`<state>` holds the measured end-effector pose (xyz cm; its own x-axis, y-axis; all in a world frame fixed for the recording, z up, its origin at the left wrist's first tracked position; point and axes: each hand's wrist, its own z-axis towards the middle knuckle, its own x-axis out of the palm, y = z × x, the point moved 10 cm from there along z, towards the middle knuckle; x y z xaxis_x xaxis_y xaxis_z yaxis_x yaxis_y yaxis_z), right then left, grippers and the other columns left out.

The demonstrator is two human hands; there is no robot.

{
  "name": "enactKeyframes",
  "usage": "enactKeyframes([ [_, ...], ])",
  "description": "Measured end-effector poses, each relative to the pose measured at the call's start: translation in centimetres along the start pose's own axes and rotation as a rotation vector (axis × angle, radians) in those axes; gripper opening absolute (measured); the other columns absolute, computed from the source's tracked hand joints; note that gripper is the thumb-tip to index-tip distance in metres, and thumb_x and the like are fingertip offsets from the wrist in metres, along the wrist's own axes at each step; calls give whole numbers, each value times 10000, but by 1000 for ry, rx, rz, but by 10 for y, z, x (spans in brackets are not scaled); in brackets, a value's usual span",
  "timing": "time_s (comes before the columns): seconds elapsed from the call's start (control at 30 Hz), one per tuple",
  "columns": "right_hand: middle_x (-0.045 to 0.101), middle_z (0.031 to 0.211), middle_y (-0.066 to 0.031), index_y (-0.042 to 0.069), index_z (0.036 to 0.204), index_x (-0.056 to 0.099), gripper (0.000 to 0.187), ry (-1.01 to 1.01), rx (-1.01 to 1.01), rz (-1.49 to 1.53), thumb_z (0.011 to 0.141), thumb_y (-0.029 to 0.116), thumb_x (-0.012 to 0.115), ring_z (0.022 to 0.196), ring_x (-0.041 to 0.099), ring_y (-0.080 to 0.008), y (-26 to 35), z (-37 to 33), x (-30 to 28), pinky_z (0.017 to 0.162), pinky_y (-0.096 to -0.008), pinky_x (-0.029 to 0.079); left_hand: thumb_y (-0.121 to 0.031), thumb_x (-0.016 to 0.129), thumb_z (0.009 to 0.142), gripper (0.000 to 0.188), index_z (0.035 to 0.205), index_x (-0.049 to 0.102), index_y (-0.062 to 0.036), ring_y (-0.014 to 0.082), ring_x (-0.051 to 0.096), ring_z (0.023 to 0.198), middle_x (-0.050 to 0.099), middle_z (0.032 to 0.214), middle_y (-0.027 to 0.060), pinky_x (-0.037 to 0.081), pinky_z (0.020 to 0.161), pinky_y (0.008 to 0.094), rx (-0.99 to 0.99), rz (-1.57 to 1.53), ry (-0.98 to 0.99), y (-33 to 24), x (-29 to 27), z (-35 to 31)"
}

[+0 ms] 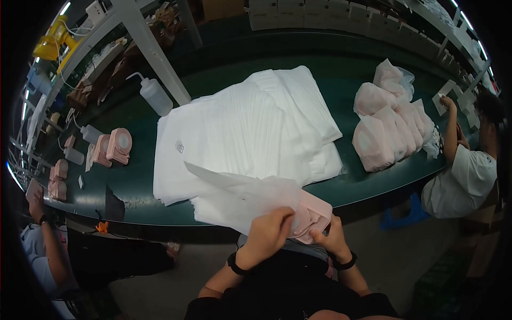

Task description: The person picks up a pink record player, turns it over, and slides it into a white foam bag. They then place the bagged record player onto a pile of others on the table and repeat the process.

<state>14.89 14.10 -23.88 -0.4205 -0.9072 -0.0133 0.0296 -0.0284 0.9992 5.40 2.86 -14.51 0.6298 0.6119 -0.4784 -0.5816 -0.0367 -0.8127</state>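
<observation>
My right hand (332,238) is closed around the side of a pink plastic device (313,217) with rounded corners and a recessed face. It is held in front of my body, just off the table's near edge. The fingers of my left hand (271,234) are pinched on the mouth of a translucent white foam bag (250,198), which partly covers the device's left end. Beyond my hands lies a broad pile of flat white foam bags (240,128), the held bag's far end overlapping its near side.
Bagged pink devices (392,122) are heaped at right on the green table (341,69). A white squeeze bottle (154,96) stands by a metal post, left of the pile. Bare pink devices (118,145) sit farther left. Co-workers are at right (461,170) and left (45,256).
</observation>
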Motion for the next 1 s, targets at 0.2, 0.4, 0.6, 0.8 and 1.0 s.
enactKeyframes([
  [0.2,579,1048,-101,-45,1136,497,475,-149,502,1186,784,223,672,929,583,-156,-42,6,44,797,-290,482,-5,620,770,212,966,542,-27,304,596,671,608,809,137,471,558,327,304,140,360,-45,23,-26],
  [0.4,576,1053,-67,-20,1143,502,446,-135,78,226,798,215,660,921,568,-126,-16,0,30,790,-284,473,1,614,768,205,959,548,-31,285,601,672,604,791,126,473,564,329,226,-5,-10,-28,-17,-6],
  [0.6,585,1038,-54,-20,1124,510,399,-5,-12,27,809,180,650,896,568,-115,11,22,53,773,-290,471,0,603,782,201,974,549,-23,276,597,688,587,803,118,477,580,322,384,-243,395,-46,51,-24],
  [0.8,595,1019,-64,-25,1060,544,309,262,103,34,815,135,642,879,584,-157,8,42,68,773,-316,464,-65,538,889,88,945,489,-19,142,543,604,542,778,82,445,517,253,-62,-588,-22,4,-36,-19],
  [1.0,626,986,-82,-7,958,589,274,330,-444,-421,752,128,707,894,593,-259,100,30,90,815,-352,463,-15,520,889,136,964,407,-21,95,491,580,507,759,72,443,528,197,3,-771,-415,8,-128,-17],
])
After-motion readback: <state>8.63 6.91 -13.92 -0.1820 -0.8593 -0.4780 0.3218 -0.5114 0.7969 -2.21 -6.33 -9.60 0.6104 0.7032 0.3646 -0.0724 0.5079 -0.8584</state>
